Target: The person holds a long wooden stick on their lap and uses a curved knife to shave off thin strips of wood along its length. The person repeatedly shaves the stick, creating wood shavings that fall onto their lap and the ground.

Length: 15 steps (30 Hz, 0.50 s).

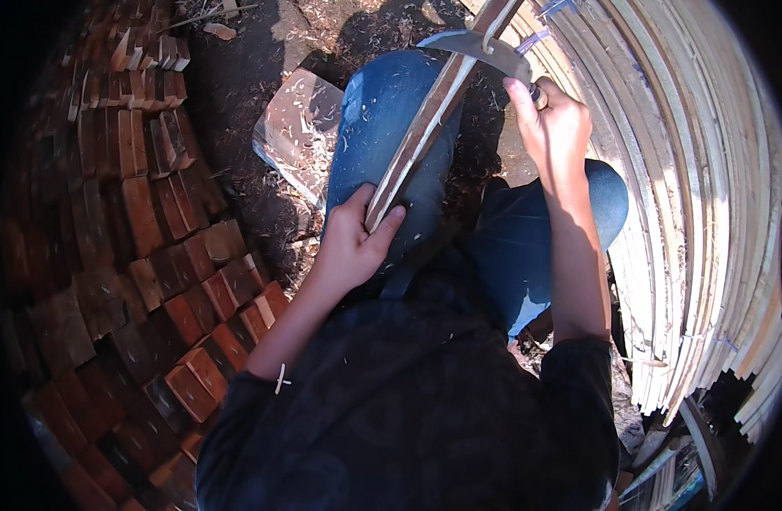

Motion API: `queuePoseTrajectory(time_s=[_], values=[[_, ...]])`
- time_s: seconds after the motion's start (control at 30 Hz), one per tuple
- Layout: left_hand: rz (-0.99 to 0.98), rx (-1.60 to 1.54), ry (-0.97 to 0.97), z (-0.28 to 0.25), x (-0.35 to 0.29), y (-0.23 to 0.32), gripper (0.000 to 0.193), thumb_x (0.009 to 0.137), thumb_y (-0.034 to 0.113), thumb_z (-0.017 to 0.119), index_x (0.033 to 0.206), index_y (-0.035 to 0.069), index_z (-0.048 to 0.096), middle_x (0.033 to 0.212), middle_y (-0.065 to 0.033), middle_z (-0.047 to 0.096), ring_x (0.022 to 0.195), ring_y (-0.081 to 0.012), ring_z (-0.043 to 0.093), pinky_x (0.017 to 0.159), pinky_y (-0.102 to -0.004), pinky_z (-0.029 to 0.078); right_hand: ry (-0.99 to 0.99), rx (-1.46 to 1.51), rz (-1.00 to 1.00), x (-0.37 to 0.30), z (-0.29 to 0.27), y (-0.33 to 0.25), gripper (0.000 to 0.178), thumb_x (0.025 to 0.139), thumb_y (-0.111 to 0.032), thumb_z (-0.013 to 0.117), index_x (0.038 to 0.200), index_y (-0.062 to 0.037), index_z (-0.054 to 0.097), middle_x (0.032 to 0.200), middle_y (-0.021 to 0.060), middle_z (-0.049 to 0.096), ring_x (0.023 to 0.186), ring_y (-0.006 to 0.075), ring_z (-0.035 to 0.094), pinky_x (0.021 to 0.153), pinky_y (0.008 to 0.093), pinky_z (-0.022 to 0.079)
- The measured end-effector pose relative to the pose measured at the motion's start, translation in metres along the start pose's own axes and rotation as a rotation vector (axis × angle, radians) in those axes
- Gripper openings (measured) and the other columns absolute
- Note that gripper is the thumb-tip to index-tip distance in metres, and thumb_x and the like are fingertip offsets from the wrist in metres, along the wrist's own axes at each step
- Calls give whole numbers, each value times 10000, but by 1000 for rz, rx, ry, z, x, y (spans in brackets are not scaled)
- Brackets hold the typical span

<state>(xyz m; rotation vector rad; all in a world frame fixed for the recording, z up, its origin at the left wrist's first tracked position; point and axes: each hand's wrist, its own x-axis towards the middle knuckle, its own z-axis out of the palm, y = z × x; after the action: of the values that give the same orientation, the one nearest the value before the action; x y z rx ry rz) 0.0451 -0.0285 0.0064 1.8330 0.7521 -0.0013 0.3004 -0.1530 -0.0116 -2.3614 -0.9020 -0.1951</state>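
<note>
Brick wall [152,213] curved left, pale split slats [698,213] stacked right. Left hand [353,243] pinched a rough wooden strip [425,128]; right hand [553,128] clenched a curved steel blade [485,49].

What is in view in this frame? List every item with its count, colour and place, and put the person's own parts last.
wooden strip: one, pale brown, slanting across the left knee
curved blade: one, grey metal, lying across the strip near the top
stacked strips: many, pale wood, piled along the right
wood blocks: many, reddish brown, stacked on the left
flat sheet: one, shiny grey, on the ground ahead, strewn with shavings
jeans: blue, on both knees
left hand: gripping the strip's lower end
right hand: gripping the blade's handle
</note>
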Motion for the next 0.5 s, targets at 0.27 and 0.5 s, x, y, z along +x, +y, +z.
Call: queuePoseTrajectory(time_s=[0.27,0.5], values=[[-19,-16,-17,-2,2,2,235,890,198,670,866,-14,570,497,-86,469,450,-123,447,455,-323,361,-24,-187,-26,14,-5,1,610,740,-659,689,595,-74,596,484,107,562,459,289,615,455,367,499],[-38,-18,17,-2,5,4,241,888,192,669,835,-9,548,517,-115,470,459,-136,471,464,-339,373,80,-320,-291,55,-25,20,621,754,-660,678,653,-50,621,449,96,540,443,267,620,449,345,496]])
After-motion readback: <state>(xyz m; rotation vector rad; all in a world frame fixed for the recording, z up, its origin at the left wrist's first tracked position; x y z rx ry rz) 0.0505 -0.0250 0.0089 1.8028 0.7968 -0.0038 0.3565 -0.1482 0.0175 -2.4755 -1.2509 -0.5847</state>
